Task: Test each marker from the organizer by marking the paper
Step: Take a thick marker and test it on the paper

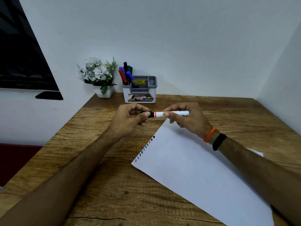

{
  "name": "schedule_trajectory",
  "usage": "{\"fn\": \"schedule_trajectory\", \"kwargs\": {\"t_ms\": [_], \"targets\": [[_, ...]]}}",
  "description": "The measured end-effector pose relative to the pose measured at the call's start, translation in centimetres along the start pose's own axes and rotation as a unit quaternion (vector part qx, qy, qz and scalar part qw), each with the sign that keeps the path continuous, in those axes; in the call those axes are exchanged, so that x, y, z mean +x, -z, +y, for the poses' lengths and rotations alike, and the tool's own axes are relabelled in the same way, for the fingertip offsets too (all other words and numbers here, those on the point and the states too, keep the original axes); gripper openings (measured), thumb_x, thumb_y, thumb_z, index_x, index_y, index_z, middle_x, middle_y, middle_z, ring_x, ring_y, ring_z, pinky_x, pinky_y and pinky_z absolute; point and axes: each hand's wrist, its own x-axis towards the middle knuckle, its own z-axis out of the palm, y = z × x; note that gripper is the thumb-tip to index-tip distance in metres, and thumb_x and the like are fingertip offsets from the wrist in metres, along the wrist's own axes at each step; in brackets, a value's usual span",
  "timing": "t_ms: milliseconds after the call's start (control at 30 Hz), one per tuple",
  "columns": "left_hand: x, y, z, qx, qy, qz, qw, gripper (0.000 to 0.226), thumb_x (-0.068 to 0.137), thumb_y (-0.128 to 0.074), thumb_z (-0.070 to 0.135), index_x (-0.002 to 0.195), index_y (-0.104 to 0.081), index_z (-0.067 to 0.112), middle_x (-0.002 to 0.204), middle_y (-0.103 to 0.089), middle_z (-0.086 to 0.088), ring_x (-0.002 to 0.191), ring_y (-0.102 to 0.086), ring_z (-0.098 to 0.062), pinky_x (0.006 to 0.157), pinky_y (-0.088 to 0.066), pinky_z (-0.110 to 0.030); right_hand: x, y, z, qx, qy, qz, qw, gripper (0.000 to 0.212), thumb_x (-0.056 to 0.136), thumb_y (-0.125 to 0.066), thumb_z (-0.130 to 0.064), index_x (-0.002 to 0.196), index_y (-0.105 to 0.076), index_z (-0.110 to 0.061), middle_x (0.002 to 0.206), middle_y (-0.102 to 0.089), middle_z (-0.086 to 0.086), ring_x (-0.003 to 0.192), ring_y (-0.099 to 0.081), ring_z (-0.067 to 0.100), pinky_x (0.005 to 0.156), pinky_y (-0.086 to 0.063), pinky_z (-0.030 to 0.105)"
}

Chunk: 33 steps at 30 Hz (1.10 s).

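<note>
Above the desk (101,144), between paper (195,160) and organizer (139,93), a marker (164,114) lies level in both hands. The left hand (128,119) pinches its black cap (150,114); the right hand (187,119) grips the white barrel. It looks light, stiff and smooth, so the barrel near the orange band is probably the best hold while the cap is worked. Small coloured marks (145,148) line the paper's left edge. More markers (126,74) stand in the organizer.
</note>
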Motion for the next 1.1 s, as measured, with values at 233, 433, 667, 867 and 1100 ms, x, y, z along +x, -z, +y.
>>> {"fn": "schedule_trajectory", "kwargs": {"t_ms": [233, 433, 667, 867, 1100], "targets": [[-0.3, -0.6, -0.4, -0.008, 0.012, 0.043, 0.999, 0.015, 0.086, -0.067, 0.002, 0.1, -0.071, 0.002, 0.069, -0.07, -0.007, 0.056, -0.066, -0.01, 0.055, -0.056, -0.02, 0.0, -0.2, 0.9, -0.088, 0.088, -0.015, 0.992, 0.009, 0.086, -0.073, -0.019, 0.084, -0.069, -0.011, 0.07, -0.064, 0.005, 0.055, -0.045, 0.006, 0.052, -0.034, 0.02], [-0.4, -1.3, -0.2, -0.016, 0.031, 0.072, 0.997, 0.016, 0.083, -0.068, 0.001, 0.099, -0.071, 0.001, 0.074, -0.072, -0.009, 0.056, -0.068, -0.01, 0.055, -0.057, -0.02, -0.1, -0.2, 1.5, -0.076, 0.092, -0.01, 0.993, 0.01, 0.086, -0.072, -0.018, 0.082, -0.068, -0.01, 0.068, -0.062, 0.008, 0.055, -0.044, 0.008, 0.051, -0.033, 0.022], [-0.6, -1.7, -0.2, -0.007, 0.045, 0.07, 0.997, 0.015, 0.084, -0.069, 0.002, 0.098, -0.071, 0.003, 0.076, -0.073, -0.011, 0.059, -0.07, -0.013, 0.057, -0.059, -0.022, -0.5, -0.5, 2.1, -0.074, 0.086, -0.005, 0.994, 0.013, 0.086, -0.072, -0.016, 0.082, -0.067, -0.004, 0.06, -0.055, -0.017, 0.052, -0.041, 0.001, 0.051, -0.03, 0.013], [-0.5, -1.3, 0.0, -0.037, 0.052, 0.073, 0.995, 0.015, 0.084, -0.068, 0.002, 0.1, -0.07, 0.0, 0.075, -0.073, -0.012, 0.06, -0.071, -0.012, 0.056, -0.058, -0.02, 0.2, -0.4, 1.3, -0.075, 0.075, -0.024, 0.994, 0.013, 0.087, -0.072, -0.02, 0.082, -0.067, -0.009, 0.065, -0.057, -0.012, 0.055, -0.043, 0.002, 0.053, -0.033, 0.017], [-0.2, -0.1, 0.6, -0.204, 0.109, 0.131, 0.964, 0.029, 0.079, -0.07, -0.006, 0.107, -0.063, -0.001, 0.085, -0.074, -0.015, 0.068, -0.073, -0.018, 0.062, -0.061, -0.023, 0.6, -1.7, 1.0, -0.08, 0.013, -0.017, 0.997, 0.017, 0.088, -0.072, -0.029, 0.093, -0.07, -0.013, 0.074, -0.071, -0.002, 0.06, -0.065, 0.014, 0.057, -0.053, 0.031]]}}
